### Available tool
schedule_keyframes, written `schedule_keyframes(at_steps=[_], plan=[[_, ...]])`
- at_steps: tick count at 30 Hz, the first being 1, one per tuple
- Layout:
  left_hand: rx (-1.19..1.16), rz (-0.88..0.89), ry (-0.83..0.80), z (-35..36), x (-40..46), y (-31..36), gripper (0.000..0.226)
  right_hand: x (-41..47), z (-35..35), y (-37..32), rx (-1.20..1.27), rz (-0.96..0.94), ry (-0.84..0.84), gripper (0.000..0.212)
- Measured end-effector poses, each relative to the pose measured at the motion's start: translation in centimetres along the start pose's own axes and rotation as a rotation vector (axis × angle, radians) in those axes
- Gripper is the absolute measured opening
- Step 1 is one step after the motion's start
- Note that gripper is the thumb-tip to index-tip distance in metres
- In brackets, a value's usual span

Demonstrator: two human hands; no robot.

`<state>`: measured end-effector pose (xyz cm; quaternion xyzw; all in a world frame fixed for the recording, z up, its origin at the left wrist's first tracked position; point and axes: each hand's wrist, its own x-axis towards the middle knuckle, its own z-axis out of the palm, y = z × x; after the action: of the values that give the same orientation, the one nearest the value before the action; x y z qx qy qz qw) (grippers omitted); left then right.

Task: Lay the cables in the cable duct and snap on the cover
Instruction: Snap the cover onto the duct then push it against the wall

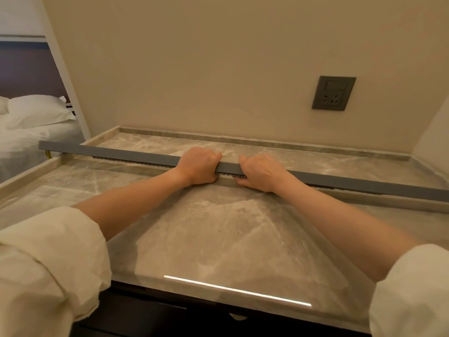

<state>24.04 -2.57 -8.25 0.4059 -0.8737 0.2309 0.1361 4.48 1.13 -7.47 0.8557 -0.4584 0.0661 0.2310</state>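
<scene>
Both sets of fingers are curling over the grey cover (pixel 136 154), thumbs tucked beneath: the left hand (pixel 198 166) and right hand (pixel 260 172) are gripping it side by side at mid-length, squeezing it onto the cable duct (pixel 230 175), which is lying across the marble counter (pixel 218 234). Judging by this, snapping-on is underway; next, pressing should be working outward toward both ends. The cables are hidden, and the duct's right end is cut off.
</scene>
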Motion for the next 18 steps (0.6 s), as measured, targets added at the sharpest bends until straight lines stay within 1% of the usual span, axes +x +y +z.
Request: schedule_keyframes(at_steps=[3,5,8,10,12,14,16,18], plan=[[0.023,0.018,0.059,0.6,0.3,-0.3,0.021,0.3,0.3,0.9,-0.052,-0.002,0.018,0.036],[0.034,0.018,0.084,0.7,0.6,-0.8,0.02,0.3,0.3,2.1,-0.032,0.047,-0.023,0.037],[0.029,-0.013,0.096,1.1,1.4,-2.0,0.017,0.1,0.5,4.6,0.019,0.139,-0.092,0.05],[0.026,-0.029,0.111,1.6,2.3,-2.3,0.014,0.1,0.8,5.8,0.014,0.169,-0.091,0.058],[0.019,-0.022,0.145,1.9,3.5,-2.4,0.013,0.3,1.1,6.8,-0.026,0.169,-0.036,0.06],[0.04,-0.002,0.181,2.1,4.9,-2.3,0.012,0.5,1.4,7.7,-0.08,0.171,0.054,0.056],[0.098,0.053,0.215,2.3,6.4,-2.4,0.014,0.4,1.8,8.6,-0.116,0.186,0.122,0.051],[0.155,0.135,0.263,2.7,8.0,-2.9,0.017,0.2,2.4,9.7,-0.146,0.198,0.156,0.049]])
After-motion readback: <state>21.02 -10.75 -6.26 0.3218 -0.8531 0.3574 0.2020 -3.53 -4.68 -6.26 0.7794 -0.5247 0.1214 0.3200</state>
